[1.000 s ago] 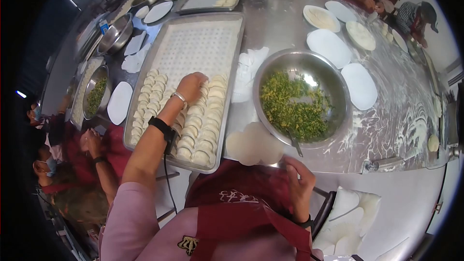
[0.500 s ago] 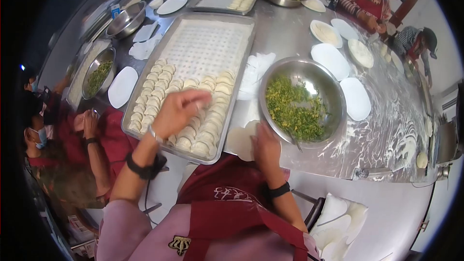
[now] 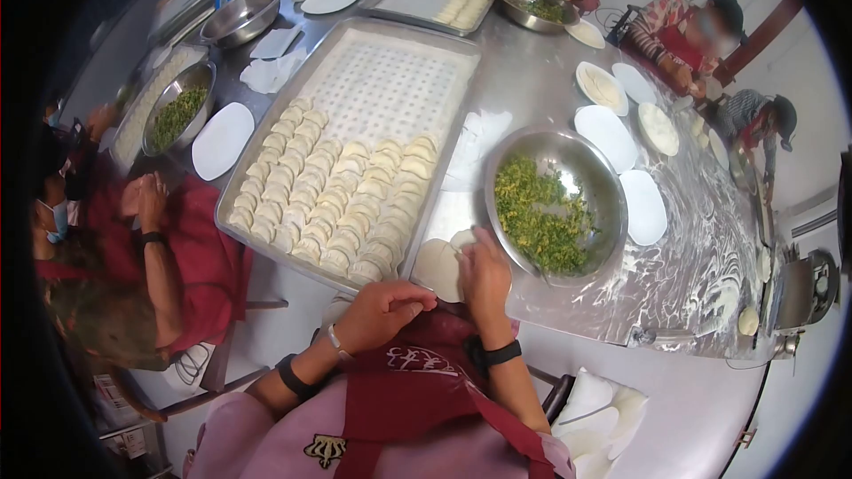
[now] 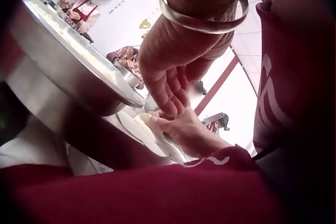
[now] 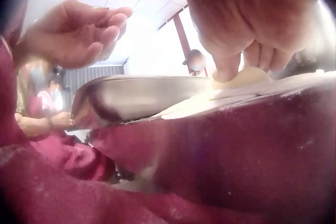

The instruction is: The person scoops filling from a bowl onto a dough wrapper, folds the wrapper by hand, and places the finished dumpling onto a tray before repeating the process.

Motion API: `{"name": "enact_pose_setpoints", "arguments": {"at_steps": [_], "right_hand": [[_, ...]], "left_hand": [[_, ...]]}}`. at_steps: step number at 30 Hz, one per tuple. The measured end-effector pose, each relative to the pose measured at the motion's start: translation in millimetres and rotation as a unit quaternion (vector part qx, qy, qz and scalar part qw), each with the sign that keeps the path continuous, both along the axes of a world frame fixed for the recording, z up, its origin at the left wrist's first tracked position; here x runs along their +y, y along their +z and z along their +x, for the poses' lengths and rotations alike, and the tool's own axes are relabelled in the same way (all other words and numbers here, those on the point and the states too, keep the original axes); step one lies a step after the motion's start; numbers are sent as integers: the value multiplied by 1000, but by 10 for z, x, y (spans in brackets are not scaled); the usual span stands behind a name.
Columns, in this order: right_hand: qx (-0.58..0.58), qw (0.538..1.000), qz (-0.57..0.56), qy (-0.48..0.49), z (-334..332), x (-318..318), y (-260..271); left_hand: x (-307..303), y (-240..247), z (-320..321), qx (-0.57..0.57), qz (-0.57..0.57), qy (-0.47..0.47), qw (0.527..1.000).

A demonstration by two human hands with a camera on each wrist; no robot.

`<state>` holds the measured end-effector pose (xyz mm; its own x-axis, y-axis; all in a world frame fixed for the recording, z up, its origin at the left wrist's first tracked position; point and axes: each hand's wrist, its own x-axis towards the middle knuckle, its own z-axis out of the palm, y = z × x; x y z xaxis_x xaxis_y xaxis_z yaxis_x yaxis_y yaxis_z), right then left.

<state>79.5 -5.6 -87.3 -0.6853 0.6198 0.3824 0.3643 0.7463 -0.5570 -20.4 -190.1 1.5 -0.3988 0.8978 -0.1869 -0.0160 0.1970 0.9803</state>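
My right hand [image 3: 485, 282] pinches the edge of a round dough wrapper at the table's front edge; in the right wrist view the thumb and fingers hold the pale wrapper [image 5: 245, 79] above others. More flat wrappers [image 3: 437, 270] lie beside the hand. My left hand [image 3: 380, 312] hovers palm up just left of it, fingers loosely bent and holding nothing. Rows of folded dumplings [image 3: 312, 195] fill the near part of a metal tray [image 3: 225, 223]. A steel bowl [image 3: 612, 186] of green and yellow filling [image 3: 543, 213] stands right of the wrappers.
White plates [image 3: 644, 208] lie beyond the bowl, on a floury steel table [image 3: 692, 275]. At the left are another plate [image 3: 223, 141] and a filling bowl [image 3: 211, 98]. A person in a red apron [image 3: 200, 257] sits left; others work across the table. A second tray [image 3: 404, 0] lies farther back.
My left hand has left the dumplings in the tray and come back toward my body, beside the right hand. My right hand has moved left onto the wrappers and pinches one.
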Motion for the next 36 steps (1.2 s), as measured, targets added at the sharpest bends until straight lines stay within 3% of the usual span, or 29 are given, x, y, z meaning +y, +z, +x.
{"name": "enact_pose_setpoints", "arguments": {"at_steps": [2, 6, 10, 13, 16, 19, 20, 23, 24, 27, 31, 36], "right_hand": [[41, 998, 40, 5, 14, -36, 69], [-15, 1000, 24, -8, 86, -79, 109], [0, 999, 28, 19, 137, -111, 223], [51, 997, -39, 46, 243, -208, 473], [75, 977, -191, 63, 365, -317, 975], [76, 928, -361, 57, 482, -353, 1269], [76, 905, -415, 50, 518, -343, 1322], [68, 929, -362, 35, 527, -325, 1429], [79, 977, -189, 56, 573, -270, 1344], [116, 992, -56, -10, 835, -116, 1376], [88, 983, 0, -160, 1177, 230, 1196], [-1, 998, 11, -54, 1087, 343, 1029]], "left_hand": [[-1, -6, 3, 8, -1, 1, 1000], [16, -52, -4, 32, 3, 6, 999], [57, -51, 8, 19, 16, 31, 999], [128, -29, 38, 33, 79, 127, 988], [233, -85, -60, -79, 141, 160, 974], [350, -67, -99, -327, 126, 91, 932], [399, -75, -76, -371, 121, 26, 920], [487, -20, 79, -546, 94, -80, 829], [504, 114, 176, -540, 59, -18, 840], [537, 174, 174, -485, 48, -87, 869], [570, 204, 224, -378, 9, -45, 925], [636, 224, 292, -348, -30, -21, 937]]}}
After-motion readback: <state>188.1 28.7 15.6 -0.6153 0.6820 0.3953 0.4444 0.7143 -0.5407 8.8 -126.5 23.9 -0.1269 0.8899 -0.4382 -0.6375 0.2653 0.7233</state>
